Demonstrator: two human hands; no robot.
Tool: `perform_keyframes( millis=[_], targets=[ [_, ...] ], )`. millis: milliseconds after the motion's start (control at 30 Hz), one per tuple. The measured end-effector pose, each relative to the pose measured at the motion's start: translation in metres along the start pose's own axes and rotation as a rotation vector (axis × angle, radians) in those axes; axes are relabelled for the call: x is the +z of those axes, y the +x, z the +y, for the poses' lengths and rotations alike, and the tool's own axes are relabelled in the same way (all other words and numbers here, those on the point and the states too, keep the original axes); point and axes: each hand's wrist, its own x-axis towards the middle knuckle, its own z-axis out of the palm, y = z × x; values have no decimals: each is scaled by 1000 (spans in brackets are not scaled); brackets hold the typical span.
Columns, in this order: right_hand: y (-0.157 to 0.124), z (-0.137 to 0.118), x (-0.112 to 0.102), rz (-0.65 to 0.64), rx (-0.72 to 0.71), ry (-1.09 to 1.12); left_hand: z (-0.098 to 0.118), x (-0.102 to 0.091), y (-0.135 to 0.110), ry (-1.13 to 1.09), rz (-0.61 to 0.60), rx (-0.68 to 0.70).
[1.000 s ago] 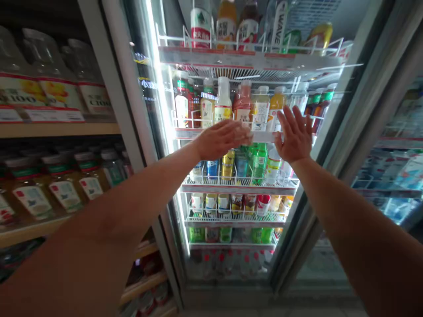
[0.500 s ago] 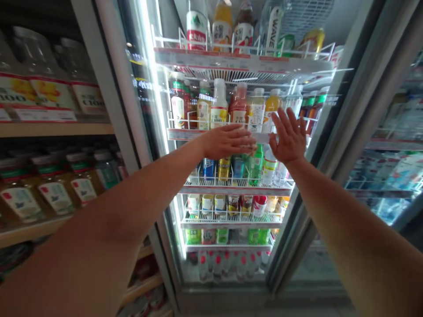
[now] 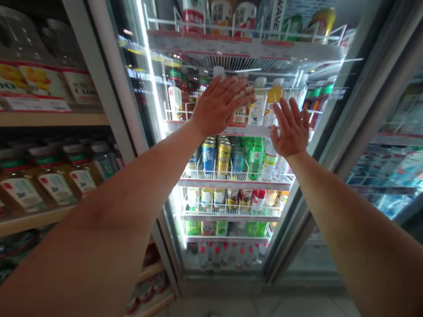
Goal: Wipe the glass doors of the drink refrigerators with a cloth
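The bare left hand (image 3: 222, 105), fingers stretched and clasping nothing visible, is before the white-edged wire shelf (image 3: 253, 131) of a lit, grey-framed upright fridge (image 3: 218, 288); the bare right hand (image 3: 291, 132), fingers spread and released, is just below the white-capped plastic bottle of orange drink (image 3: 275, 93) on that shelf

Hidden behind left hand (image 3: 214, 108): one bottle (image 3: 218, 71), cap excepted. Blurred: left fingertips (image 3: 248, 94). Covered by right hand (image 3: 291, 132): right part of rail (image 3: 253, 131). Cut off at lower corners: left arm (image 3: 109, 211), right arm (image 3: 350, 211). Cut off along top edge: upper bottles (image 3: 221, 15). Too small to read: print on tags (image 3: 238, 40). Blurred: goods (image 3: 380, 165) in right cooler, red-capped bottles (image 3: 217, 259).
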Motion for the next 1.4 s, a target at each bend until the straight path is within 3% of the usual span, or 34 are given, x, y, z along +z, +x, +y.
perform_keyframes(
  millis=[67, 167, 233, 433, 500, 600, 633, 767, 867, 967, 1067, 1133, 1200, 1300, 1400],
  targets=[
    [0, 0, 0, -2, -4, 0, 4, 1, -5, 15, 14, -5],
    [0, 1, 1, -3, -8, 10, 14, 5, -11, -26, -151, 343],
    [0, 2, 2, -6, -9, 18, 13, 6, -9, -26, -225, 452],
    [0, 2, 1, -5, -7, 17, 8, 6, -1, 55, 3, 62],
    [1, 1, 0, -5, -9, 20, 18, 12, -5, 15, -30, 176],
    [1, 2, 1, -11, -4, 27, 25, 16, -9, -39, -159, 474],
    [1, 2, 2, -9, 0, 31, 23, 16, -8, -39, -172, 500],
    [0, 3, 3, -12, -7, 38, 7, 9, 3, -16, -91, 212],
    [0, 3, 3, -13, 1, 36, 15, 11, 2, -54, -64, 61],
    [0, 2, 3, -5, -4, 37, 34, 17, -5, -62, -147, 220],
    [0, 4, 4, -1, -27, 45, 34, 17, -3, -21, -228, 393],
    [0, 5, 6, 19, -34, 52, 23, 14, 3, 16, -196, 346],
    [0, 6, 7, 33, -34, 53, 13, 11, 10, 42, -127, 214],
    [0, 6, 6, 16, -21, 57, 15, 13, 8, 48, -52, 64],
    [0, 4, 3, -2, -21, 60, 31, 19, -2, 5, -105, 188]
  ],
)
